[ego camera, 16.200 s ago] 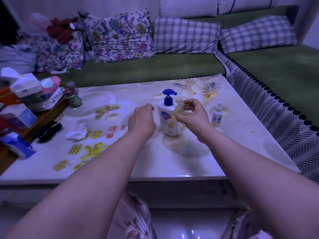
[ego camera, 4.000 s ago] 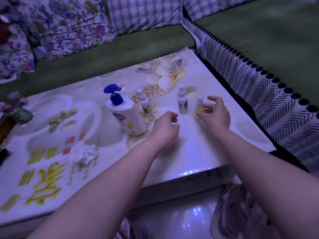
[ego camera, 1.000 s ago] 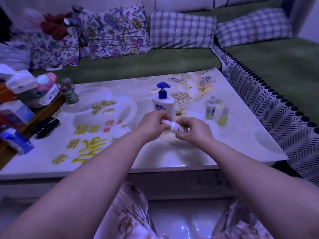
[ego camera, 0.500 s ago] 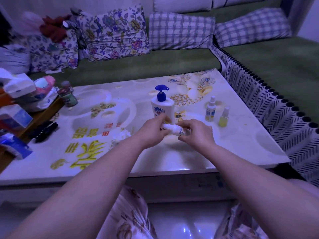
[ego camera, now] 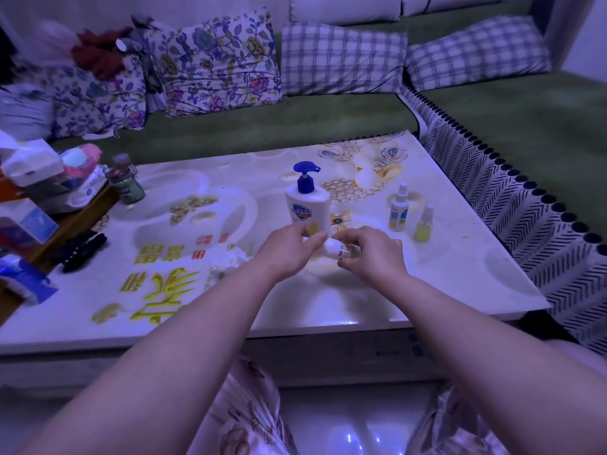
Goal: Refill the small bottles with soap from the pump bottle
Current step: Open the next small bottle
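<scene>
Grips clamped: left hand [ego camera: 289, 249] pinches the white end and right hand [ego camera: 372, 252] the body of a small bottle [ego camera: 336, 249], long axis left-right, just before the pump bottle [ego camera: 307, 205], above the surface [ego camera: 427, 290].

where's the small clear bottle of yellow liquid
Head view: the small yellow-filled bottle stands at the right of the white table, just right of the small white spray bottle.

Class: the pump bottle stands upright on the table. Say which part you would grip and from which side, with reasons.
Wrap the white body of the pump bottle below its shoulder, probably from the person's left. It stands upright; the blue pump would likely sink if gripped. The left hand and right hand, holding a small bottle, crowd its near side.
</scene>
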{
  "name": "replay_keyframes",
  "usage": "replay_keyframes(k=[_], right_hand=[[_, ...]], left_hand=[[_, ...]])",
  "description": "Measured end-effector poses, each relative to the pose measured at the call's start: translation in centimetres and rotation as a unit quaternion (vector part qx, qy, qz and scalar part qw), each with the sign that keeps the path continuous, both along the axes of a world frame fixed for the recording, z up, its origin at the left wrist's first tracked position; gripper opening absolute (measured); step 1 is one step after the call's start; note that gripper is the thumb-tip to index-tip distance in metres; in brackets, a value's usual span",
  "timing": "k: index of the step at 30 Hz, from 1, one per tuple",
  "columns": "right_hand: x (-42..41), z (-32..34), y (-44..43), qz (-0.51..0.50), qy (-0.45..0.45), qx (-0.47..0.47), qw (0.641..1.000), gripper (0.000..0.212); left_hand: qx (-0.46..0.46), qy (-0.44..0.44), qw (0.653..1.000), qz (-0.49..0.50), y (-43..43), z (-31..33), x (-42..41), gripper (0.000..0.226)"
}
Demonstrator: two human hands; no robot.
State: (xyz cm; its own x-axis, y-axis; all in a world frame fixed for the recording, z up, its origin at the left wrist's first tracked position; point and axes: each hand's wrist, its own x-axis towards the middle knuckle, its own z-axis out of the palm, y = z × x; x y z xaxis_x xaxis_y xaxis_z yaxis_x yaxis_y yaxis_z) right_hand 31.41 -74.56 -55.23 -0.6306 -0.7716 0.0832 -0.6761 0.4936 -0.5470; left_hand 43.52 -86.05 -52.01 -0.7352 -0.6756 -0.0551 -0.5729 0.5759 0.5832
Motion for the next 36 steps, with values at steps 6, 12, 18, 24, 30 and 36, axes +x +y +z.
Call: replay_keyframes(k=[6, 12, 18, 24, 30, 36], right_hand=[[0.1, -0.4, -0.2, 0.004, -0.005, -0.002, 1.0, 0.037], [0.0, -0.8, -0.4, 0.002, -0.003, 0.007, 1.0, 0.037], [-0.8, -1.4, 0.1, -0.044, -0.007, 0.015, 0.999, 0.038], [-1.8, -1.7, 0.6, -0.106, -0.035, 0.027, 0.993, 0.04], [-1.9, -2.0, 0.5, -0.14, -0.085, 0.001, 0.987, 0.03], [-0.7, -1.7, -0.1, -0.112, -0.122, -0.05, 0.985, 0.029]], left_hand=[[0.0, -0.007, 1.0, -0.005, -0.4, -0.7, 0.1, 0.028], [-0.017, -0.009, 1.0, -0.012, -0.4, -1.1, 0.2, 0.017], [-0.023, -0.05, 0.996, 0.071, -1.6, -0.8, 0.5, 0.044], [-0.017, -0.049, 0.994, 0.093, -2.6, -1.0, 1.6, 0.03], [-0.017, -0.043, 0.99, 0.134, -3.1, -2.0, 2.9, 0.017], [-0.002, -0.072, 0.99, 0.121, -3.0, -4.2, 3.7, 0.015]])
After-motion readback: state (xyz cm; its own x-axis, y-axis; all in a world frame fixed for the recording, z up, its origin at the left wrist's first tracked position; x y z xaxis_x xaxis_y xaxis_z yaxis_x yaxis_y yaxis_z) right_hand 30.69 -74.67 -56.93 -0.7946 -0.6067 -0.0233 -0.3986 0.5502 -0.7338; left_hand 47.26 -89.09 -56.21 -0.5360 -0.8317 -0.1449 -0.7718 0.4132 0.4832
